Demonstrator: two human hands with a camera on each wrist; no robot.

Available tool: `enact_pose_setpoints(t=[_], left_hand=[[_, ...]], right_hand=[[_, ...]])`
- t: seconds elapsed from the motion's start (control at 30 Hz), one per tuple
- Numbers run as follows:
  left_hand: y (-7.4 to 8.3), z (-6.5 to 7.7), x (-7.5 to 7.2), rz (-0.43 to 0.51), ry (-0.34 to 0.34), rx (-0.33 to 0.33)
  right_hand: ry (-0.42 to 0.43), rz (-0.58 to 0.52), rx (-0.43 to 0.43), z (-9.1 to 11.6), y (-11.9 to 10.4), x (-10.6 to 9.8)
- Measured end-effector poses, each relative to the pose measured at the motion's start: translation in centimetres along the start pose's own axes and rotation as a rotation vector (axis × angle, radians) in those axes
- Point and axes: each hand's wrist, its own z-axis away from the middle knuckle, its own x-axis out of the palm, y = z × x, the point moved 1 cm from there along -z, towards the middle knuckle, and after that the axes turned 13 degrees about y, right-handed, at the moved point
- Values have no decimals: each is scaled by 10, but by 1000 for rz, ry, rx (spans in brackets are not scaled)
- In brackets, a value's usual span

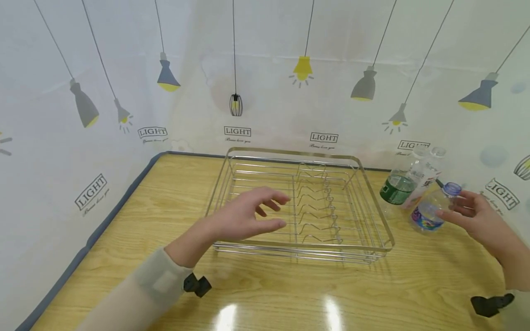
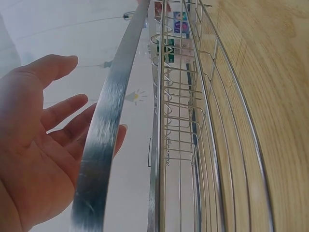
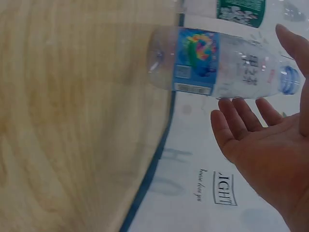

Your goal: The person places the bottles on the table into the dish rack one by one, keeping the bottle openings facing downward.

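Observation:
My left hand (image 1: pixel 244 216) hovers over the front left of a silver wire dish rack (image 1: pixel 304 246), fingers loosely bent and holding nothing. In the left wrist view its fingers (image 2: pixel 63 111) show partly behind the rack's flat metal rim (image 2: pixel 104 130). At the right, my right hand (image 1: pixel 480 220) reaches around a clear plastic bottle (image 1: pixel 430 209) with a blue neck and colourful label. Its thumb and fingers are spread at either side of the bottle, the fingertips (image 3: pixel 224 104) right at its wall. The bottle stands upright and uncapped on the wooden table.
Just behind that bottle stand a clear bottle with a green label (image 1: pixel 396 189) and another clear bottle (image 1: pixel 434 168) with a whitish label. A lamp-patterned white sheet (image 1: pixel 273 82) rises behind the wooden table (image 1: pixel 265 289), with dark blue edging (image 1: pixel 89 243) at the left.

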Motion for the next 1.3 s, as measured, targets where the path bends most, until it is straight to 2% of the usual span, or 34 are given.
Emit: enact_pose_setpoints(t=[0.13,0.53,0.7,0.83,0.97,1.1,1.3], left_hand=[[-1,1,0,3,0,-2],[-3,-2,0,6,-2,-21],[-5,-2,1,4,-5,-26],[-4,-3,1,3,-2,-23],[-2,-5,-1,6,6,-25],[-1,-6,-2,11,9,-38],[-2,-7,-3,20,9,-33]], right_hand=[[-78,5,28,-3,8,9],[-88,40,23,-7,12,19],[-54,59,-2,-7,15,21],[41,65,-53,0,10,20],[137,-10,-137,7,-3,19],[171,-110,-233,13,-19,19],[212,-163,-345,21,-49,20]])
